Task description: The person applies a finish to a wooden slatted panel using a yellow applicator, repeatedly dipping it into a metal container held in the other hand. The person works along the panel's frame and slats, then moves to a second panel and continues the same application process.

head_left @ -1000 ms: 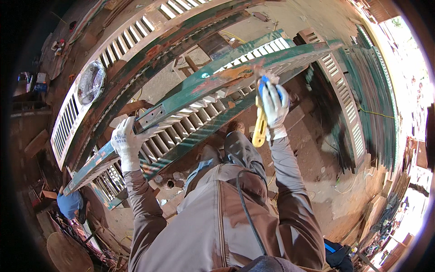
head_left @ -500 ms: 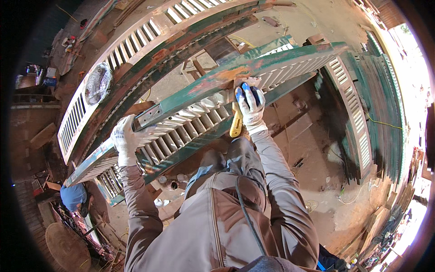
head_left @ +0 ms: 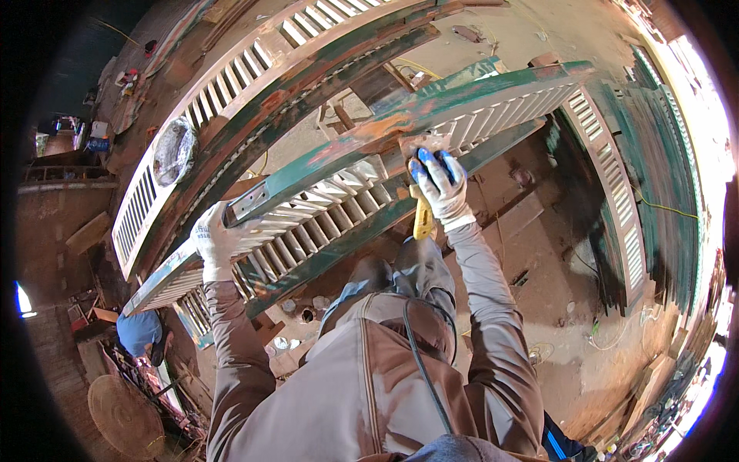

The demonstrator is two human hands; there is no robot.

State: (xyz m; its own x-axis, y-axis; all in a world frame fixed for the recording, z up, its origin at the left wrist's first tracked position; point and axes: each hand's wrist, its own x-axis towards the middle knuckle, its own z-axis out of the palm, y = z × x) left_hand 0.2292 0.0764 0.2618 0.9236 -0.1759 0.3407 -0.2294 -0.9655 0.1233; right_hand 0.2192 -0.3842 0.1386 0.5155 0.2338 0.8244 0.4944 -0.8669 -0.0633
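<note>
the slatted panel [head_left: 346, 152] is scuffed green (orange-brown in patches) and pale.

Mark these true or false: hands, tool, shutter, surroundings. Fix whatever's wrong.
1. The right hand holds a yellow-handled tool. True.
2. The left hand grips the green-edged shutter. True.
3. Both hands are bare. False: both wear white gloves.
4. The shiny oval object is at the picture's right. False: it's at the left, over a pale slatted panel.
5. A yellow cord crosses the stacked green boards. True.
</note>
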